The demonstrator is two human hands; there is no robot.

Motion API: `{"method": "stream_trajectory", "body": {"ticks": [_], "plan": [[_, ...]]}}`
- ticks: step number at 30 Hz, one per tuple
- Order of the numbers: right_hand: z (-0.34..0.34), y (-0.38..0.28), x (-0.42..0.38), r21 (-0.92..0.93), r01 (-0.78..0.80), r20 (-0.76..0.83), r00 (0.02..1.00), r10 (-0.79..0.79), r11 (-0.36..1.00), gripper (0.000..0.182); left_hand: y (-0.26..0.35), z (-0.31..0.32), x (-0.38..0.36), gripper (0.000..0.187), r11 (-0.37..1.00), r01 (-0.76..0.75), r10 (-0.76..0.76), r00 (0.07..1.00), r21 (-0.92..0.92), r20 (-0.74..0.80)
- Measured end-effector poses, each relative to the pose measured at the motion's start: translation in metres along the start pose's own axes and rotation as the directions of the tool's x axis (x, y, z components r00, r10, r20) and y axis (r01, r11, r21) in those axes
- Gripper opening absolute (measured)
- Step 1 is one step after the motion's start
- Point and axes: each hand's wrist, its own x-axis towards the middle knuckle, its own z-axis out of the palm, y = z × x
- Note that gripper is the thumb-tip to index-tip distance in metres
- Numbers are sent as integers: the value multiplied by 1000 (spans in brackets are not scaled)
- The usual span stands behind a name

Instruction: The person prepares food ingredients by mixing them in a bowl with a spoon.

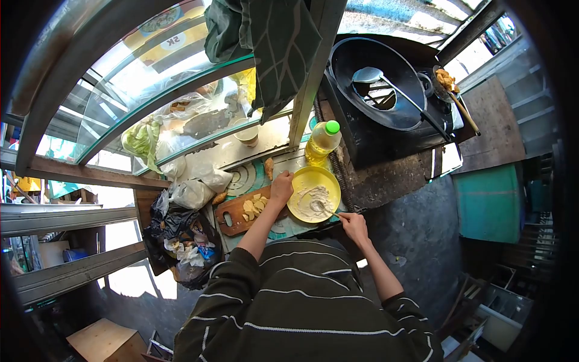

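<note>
Stirring goes on at a cramped street stall: the right hand (354, 227), fingers pinched round the end of a spoon (329, 210), works its tip into a pale floury mix lying in the yellow bowl (313, 194). Left hand (281, 188) rests at the bowl's 9 o'clock rim, fingers curled against it as if steadying; whether it truly grips the rim I cannot tell. Mix looks loose and streaky, part spread over the bowl floor, so my guess is the blending is under way but not finished. Just beyond the left hand, at 9 o'clock from the bowl, a wooden board (238, 215) carries cut yellowish pieces (254, 206), already sliced and none yet in the bowl as far as can be seen. Oil bottle (322, 142) with a green cap stands at the bowl's 12 o'clock, cap on. Black wok (374, 81) sits at 1 o'clock on the stove, a ladle (386, 79) lying in it, no food visible inside; a strainer (447, 81) with browned bits hangs at its far edge. Plastic bags (190, 193) crowd the counter at 9 o'clock, past the board. Frying, by the look of it, has yet to begin for this batch.
</note>
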Motion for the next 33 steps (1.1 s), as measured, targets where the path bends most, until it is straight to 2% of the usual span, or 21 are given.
{"method": "stream_trajectory", "body": {"ticks": [3, 5, 7, 9, 11, 14, 17, 19, 20, 21, 23, 25, 26, 29, 31, 32, 33], "plan": [[31, -5, 9, 62, 55, -76, 996, -50, 997, 22, 4, -1, 2, 13, 1000, 10, -10, 1000, -15, -18], [41, -6, 0, -40, 110, 74, 991, -107, 993, 22, 4, -6, 3, 14, 1000, -4, 4, 1000, 29, 8], [24, 4, -5, -73, 85, 116, 990, -76, 994, 22, 1, -4, 3, 14, 1000, -5, 5, 1000, 28, 8], [-3, 18, 0, -5, -30, 85, 996, 30, 1000, 22, 1, -2, 2, 14, 1000, -7, 7, 1000, 24, 11], [0, 26, 11, 31, 26, -76, 997, -24, 999, 23, 3, -2, -1, 13, 999, 31, -32, 999, -6, -20], [43, 15, 16, 126, 15, -88, 996, -4, 992, 25, 3, 0, -1, 13, 999, 39, -39, 998, -2, -39], [32, -1, -1, 42, -17, 66, 998, 14, 999, 26, 1, -3, 0, 13, 999, 21, -20, 1000, 38, -22], [3, 4, -2, 62, -105, 80, 992, 100, 992, 25, 2, -2, -1, 13, 999, 26, -25, 999, 25, -31], [-1, 16, 2, 147, -144, 44, 989, 139, 979, 23, 2, -2, -2, 13, 999, 39, -38, 999, 15, -37], [11, 40, 11, 244, -77, -71, 993, 97, 967, 23, 2, -2, -4, 13, 999, 39, -38, 999, 15, -36], [16, 36, 22, 430, -266, 7, 956, 292, 863, 25, 3, -1, -4, 13, 998, 59, -59, 998, 0, -35], [38, 25, 31, 451, -230, -63, 956, 288, 862, 25, 5, 0, -4, 13, 998, 65, -65, 997, 7, -33], [46, 20, 28, 295, -57, -158, 981, 108, 954, 26, 5, -2, -4, 14, 998, 69, -68, 997, 15, -31], [45, 15, 8, 140, -53, -17, 998, 56, 989, 27, 6, -2, -3, 14, 997, 71, -70, 997, 11, -43], [12, 12, 4, 127, -130, 117, 986, 116, 983, 25, 5, 0, -2, 14, 998, 67, -66, 997, 19, -43], [3, 18, 6, 168, -180, 107, 981, 164, 969, 25, 2, 1, -4, 15, 997, 66, -65, 997, 29, -36], [0, 22, 12, 264, -154, 36, 988, 150, 952, 25, 2, -1, -5, 15, 997, 70, -69, 997, 30, -33]]}}
